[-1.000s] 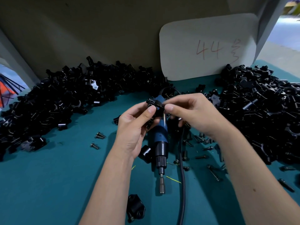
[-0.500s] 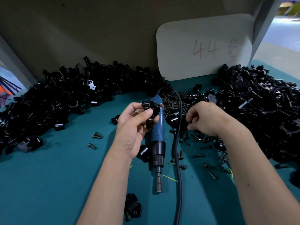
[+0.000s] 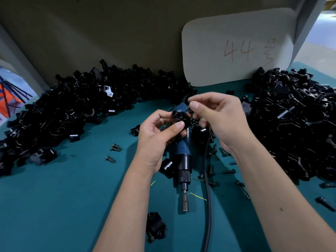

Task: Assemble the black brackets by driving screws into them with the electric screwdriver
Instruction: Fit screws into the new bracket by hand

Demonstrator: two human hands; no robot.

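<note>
Left-hand grip (image 3: 156, 135) pinches a black bracket (image 3: 180, 118) above the tabletop's (image 3: 63, 197) centre. Right-hand grip (image 3: 216, 117), half a second ago down among the loose screws (image 3: 214, 155), has returned pinching something small, apparently a screw, beside the bracket; insertion likely follows. The electric screwdriver (image 3: 183, 160) lies unused beneath.

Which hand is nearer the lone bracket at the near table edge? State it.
Left. The left hand is above the lone bracket, slightly nearer; the right hand is farther up and to the right. Neither touches it.
</note>
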